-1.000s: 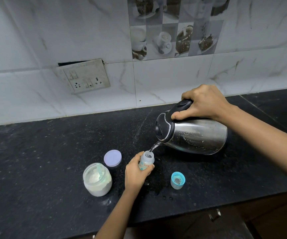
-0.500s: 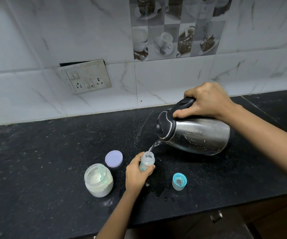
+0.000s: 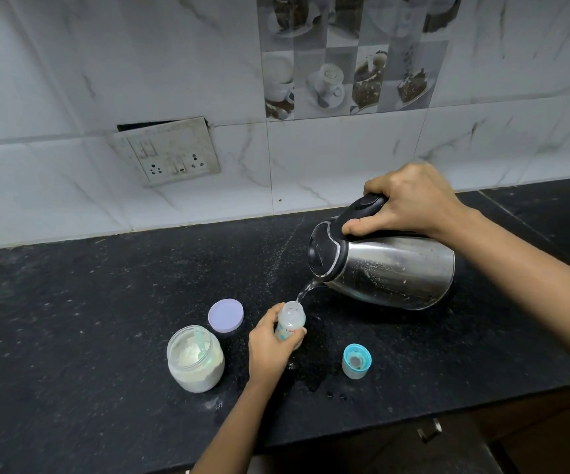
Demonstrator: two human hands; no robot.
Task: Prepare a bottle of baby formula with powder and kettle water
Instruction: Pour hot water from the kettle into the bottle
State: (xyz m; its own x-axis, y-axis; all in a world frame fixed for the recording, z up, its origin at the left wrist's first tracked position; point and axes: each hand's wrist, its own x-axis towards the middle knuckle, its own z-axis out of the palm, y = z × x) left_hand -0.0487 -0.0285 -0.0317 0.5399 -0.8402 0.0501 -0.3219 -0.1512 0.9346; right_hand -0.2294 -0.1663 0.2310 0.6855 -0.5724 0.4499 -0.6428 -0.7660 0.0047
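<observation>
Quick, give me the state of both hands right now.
Left hand: closed around the baby bottle, holding it upright on the counter.
Right hand: closed on the handle of the kettle, tilting it to pour water into the bottle.

left grip (image 3: 269,350), right grip (image 3: 410,203) bare; forearms (image 3: 529,268) bare to frame edge.

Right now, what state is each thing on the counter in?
kettle: tilted, lid shut, pouring water, gripped by right hand.
baby bottle: upright, uncapped, catching that water, held by left hand.
powder jar: open, scoop inside.
purple lid: off, lying on counter.
blue bottle cap: off, standing on counter.
</observation>
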